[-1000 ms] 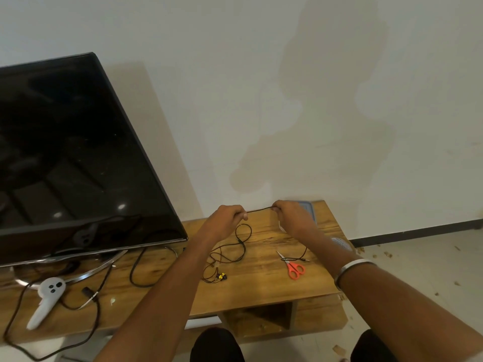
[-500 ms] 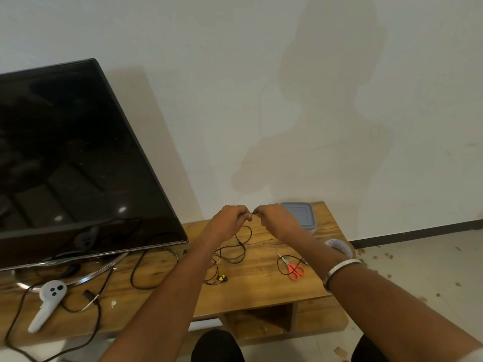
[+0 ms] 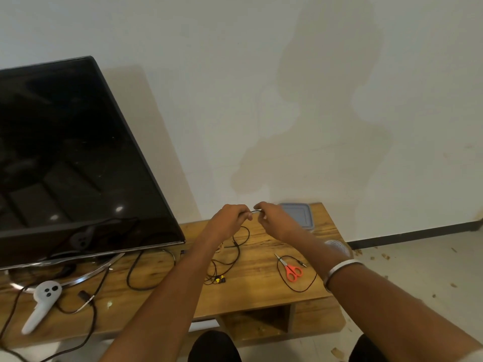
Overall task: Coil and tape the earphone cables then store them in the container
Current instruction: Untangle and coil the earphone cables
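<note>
My left hand (image 3: 231, 218) and my right hand (image 3: 271, 218) are raised close together above the wooden table (image 3: 261, 291), each pinching a short stretch of black earphone cable (image 3: 236, 246). The rest of the cable hangs in loops to the tabletop, ending at yellow earbuds (image 3: 220, 279). Another black cable loop (image 3: 298, 286) lies by the orange scissors (image 3: 292, 270). A grey-lidded container (image 3: 300, 214) sits at the table's back right, just behind my right hand. A white tape roll (image 3: 337, 246) shows past my right forearm, partly hidden.
A large black TV (image 3: 65, 158) leans on the table's left half, with its stand and cables beneath. A white controller (image 3: 41, 301) and black cords (image 3: 136, 278) lie at front left. The wall stands close behind; floor with debris is to the right.
My hands came together from about a hand's width apart, shortening the taut cable between them, then parted slightly. The view tilted, uncovering the container behind my right hand.
</note>
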Motion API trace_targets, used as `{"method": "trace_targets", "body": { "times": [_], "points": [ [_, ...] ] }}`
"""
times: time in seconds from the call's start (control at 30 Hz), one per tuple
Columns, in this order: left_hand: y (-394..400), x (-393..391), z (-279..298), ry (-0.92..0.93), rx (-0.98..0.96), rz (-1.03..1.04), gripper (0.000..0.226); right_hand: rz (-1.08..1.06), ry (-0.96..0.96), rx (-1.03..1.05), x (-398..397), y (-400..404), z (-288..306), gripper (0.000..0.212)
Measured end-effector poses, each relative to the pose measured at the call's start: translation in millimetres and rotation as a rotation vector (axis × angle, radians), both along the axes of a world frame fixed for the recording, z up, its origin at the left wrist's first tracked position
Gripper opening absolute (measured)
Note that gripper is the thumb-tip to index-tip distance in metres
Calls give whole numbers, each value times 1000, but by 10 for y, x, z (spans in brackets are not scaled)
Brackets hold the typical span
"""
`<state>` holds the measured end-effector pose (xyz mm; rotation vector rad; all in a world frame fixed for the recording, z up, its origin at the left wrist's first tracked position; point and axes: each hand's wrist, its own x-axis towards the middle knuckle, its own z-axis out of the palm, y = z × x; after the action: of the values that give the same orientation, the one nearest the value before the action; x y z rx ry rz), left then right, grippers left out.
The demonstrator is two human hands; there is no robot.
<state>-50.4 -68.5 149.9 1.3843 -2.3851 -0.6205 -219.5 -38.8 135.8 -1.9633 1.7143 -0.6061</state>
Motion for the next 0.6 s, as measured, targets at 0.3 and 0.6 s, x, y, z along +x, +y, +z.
{"method": "trace_targets", "body": {
  "times": [0.3,0.6],
  "points": [
    [-55,161,-27,16,2,24,24,-96,138,-76,-99,-46,-3,28],
    [-3,63,-9,30,27,14,24,-133,102,-16,-199,-9,-65,33]
  ]
}}
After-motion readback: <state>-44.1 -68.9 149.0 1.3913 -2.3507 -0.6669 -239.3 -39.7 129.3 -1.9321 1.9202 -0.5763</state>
